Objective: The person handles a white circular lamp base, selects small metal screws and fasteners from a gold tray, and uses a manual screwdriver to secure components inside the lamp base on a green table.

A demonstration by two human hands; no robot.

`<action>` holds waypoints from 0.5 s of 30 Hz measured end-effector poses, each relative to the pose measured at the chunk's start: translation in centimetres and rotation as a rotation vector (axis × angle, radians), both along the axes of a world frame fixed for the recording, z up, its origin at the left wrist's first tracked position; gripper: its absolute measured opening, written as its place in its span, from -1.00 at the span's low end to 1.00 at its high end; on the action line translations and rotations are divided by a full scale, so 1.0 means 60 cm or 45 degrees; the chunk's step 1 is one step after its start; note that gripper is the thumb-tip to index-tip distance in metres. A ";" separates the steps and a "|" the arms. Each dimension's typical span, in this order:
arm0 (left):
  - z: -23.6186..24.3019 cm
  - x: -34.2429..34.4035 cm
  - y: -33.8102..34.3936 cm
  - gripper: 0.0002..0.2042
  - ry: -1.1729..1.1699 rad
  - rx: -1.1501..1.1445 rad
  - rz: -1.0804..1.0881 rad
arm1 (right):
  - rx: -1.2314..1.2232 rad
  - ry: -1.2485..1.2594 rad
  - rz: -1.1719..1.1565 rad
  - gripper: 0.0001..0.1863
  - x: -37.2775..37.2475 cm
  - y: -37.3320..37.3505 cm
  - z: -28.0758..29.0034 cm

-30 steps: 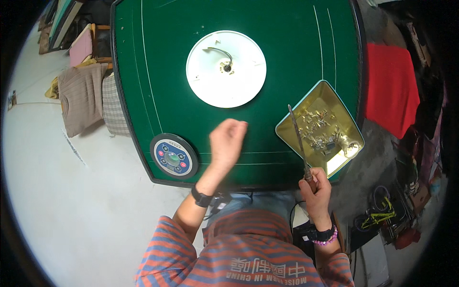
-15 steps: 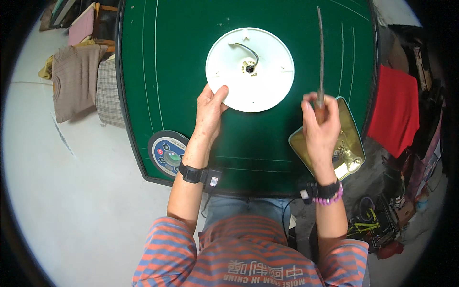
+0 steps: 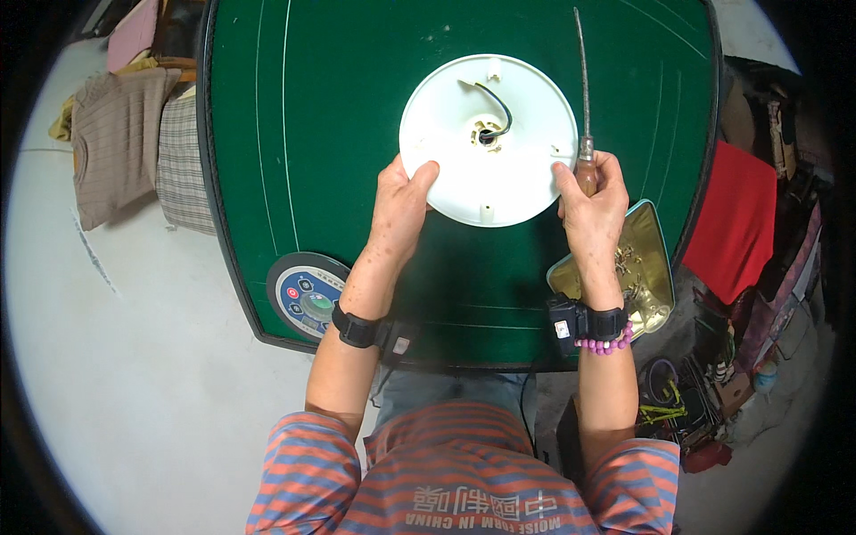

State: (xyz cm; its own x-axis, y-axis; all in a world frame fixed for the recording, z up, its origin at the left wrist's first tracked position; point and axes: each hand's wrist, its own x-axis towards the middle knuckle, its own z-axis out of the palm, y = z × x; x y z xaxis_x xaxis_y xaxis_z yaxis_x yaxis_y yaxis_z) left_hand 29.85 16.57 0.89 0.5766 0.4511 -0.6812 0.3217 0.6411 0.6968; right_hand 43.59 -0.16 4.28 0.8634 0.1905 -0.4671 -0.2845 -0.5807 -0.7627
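Currently, left hand (image 3: 399, 209) pinches white disc (image 3: 473, 183) at lower-left rim | right hand (image 3: 595, 209) clasps screwdriver (image 3: 585, 116), thumb on disc's right rim | disc seemingly being steadied over green table (image 3: 348, 134) | next move likely calls for keeping screwdriver clear of central wire (image 3: 506, 111)

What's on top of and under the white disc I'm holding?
On the white disc, a dark wire curls from the center hole; your left hand and right hand grip its edge. What lies directly beneath is hidden.
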 end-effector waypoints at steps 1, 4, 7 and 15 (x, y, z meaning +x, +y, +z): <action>0.000 0.001 0.002 -0.64 0.008 0.011 -0.011 | -0.003 0.003 0.001 -0.70 -0.001 0.002 0.000; -0.004 0.002 0.006 -0.66 0.011 0.033 -0.017 | 0.072 0.032 -0.039 -0.71 -0.002 0.006 0.003; 0.004 0.004 0.008 -0.67 0.061 0.041 -0.027 | 0.081 0.060 -0.038 -0.71 0.002 0.009 0.005; 0.000 0.005 0.009 -0.66 0.037 0.039 -0.024 | 0.101 0.104 0.009 -0.70 0.009 0.003 0.000</action>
State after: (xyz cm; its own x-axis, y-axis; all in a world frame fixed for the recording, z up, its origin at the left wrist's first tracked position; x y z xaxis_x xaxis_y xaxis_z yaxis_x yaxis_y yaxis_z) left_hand 30.13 17.11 0.87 0.5652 0.4613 -0.6839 0.3538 0.6133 0.7062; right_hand 44.14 0.04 4.25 0.8217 0.2353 -0.5190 -0.3439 -0.5216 -0.7808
